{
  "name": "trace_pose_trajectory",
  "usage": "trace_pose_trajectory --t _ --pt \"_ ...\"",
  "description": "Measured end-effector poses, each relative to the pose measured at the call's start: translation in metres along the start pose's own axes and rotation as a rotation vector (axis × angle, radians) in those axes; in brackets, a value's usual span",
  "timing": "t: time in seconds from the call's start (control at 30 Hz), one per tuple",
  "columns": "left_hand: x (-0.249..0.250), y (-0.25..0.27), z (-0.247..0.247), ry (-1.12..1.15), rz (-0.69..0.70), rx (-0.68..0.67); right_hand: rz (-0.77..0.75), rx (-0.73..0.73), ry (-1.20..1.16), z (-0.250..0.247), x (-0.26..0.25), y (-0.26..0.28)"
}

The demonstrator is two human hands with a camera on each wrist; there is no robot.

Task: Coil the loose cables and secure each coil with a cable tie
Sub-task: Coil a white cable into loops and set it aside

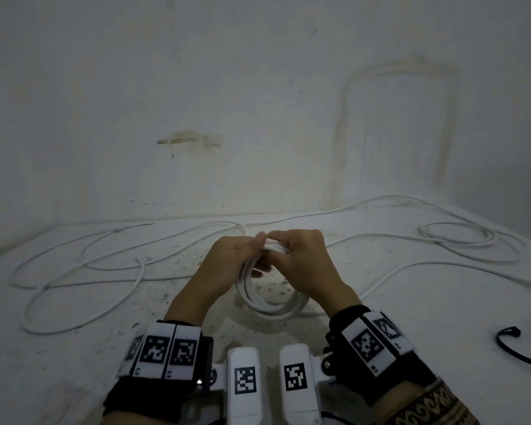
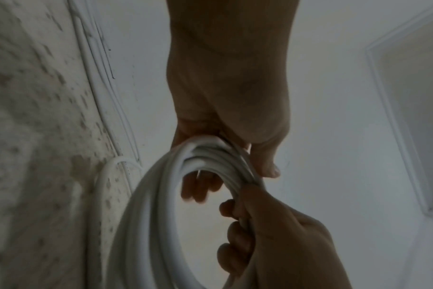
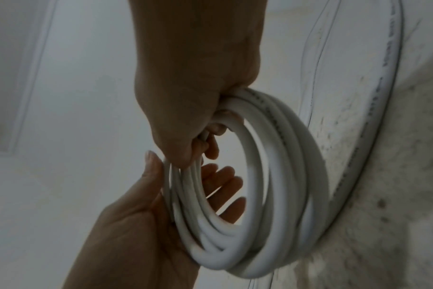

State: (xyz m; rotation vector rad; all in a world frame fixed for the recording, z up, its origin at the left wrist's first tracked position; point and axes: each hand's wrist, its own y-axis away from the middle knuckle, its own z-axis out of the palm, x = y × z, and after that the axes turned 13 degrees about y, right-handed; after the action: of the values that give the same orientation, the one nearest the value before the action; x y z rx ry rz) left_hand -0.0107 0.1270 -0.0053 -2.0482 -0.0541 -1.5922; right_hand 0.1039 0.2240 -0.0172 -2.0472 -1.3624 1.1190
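Wrist straps with printed markers sit closest in the head view, and beyond them both hands meet over the middle of the speckled white worktop (image 1: 411, 332). Between them a coil (image 1: 270, 302) of white cable stands upright on its lower edge, its top gathered in the two grips. Curled round the top turns, the right hand (image 1: 301, 256) has its fingers hooked through the ring. Meeting it from the other side, the left hand (image 1: 227, 256) has its thumb laid over the turns and its fingers spread fairly straight inside the ring, as the right wrist view shows. Loose cable (image 1: 83, 271) sprawls in wide loops across the left and far right of the worktop, up to the wall (image 1: 258, 102) at its back edge. A black cord (image 1: 515, 348) lies near the right edge.
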Motion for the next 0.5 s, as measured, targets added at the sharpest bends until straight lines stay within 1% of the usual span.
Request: trace_pose_trajectory --t 0.07,0.13,0.17,0.27,0.33,0.43,0.5 --pt "0.002 0.001 -0.003 0.149 -0.096 -0.039 0.004 0.009 -0.037 -0.001 0.0 0.0" --pt "0.002 0.002 -0.009 0.178 -0.154 -0.078 0.003 0.001 -0.047 0.0 0.001 0.0" --pt "0.001 0.0 -0.013 0.15 -0.17 -0.09 -0.009 -0.007 -0.05 0.001 0.0 0.0" --pt "0.0 -0.003 -0.021 -0.002 -0.143 -0.095 -0.065 -0.063 0.0 0.007 -0.001 0.001" --pt "-0.002 -0.003 -0.022 -0.029 -0.107 -0.117 -0.083 -0.067 0.002 0.008 -0.005 0.002" --pt "-0.002 0.001 -0.012 0.176 -0.109 -0.115 -0.042 0.03 -0.089 0.005 -0.006 0.0" --pt "-0.003 0.002 -0.006 0.263 -0.092 -0.098 -0.018 0.071 -0.106 0.004 -0.004 0.001"
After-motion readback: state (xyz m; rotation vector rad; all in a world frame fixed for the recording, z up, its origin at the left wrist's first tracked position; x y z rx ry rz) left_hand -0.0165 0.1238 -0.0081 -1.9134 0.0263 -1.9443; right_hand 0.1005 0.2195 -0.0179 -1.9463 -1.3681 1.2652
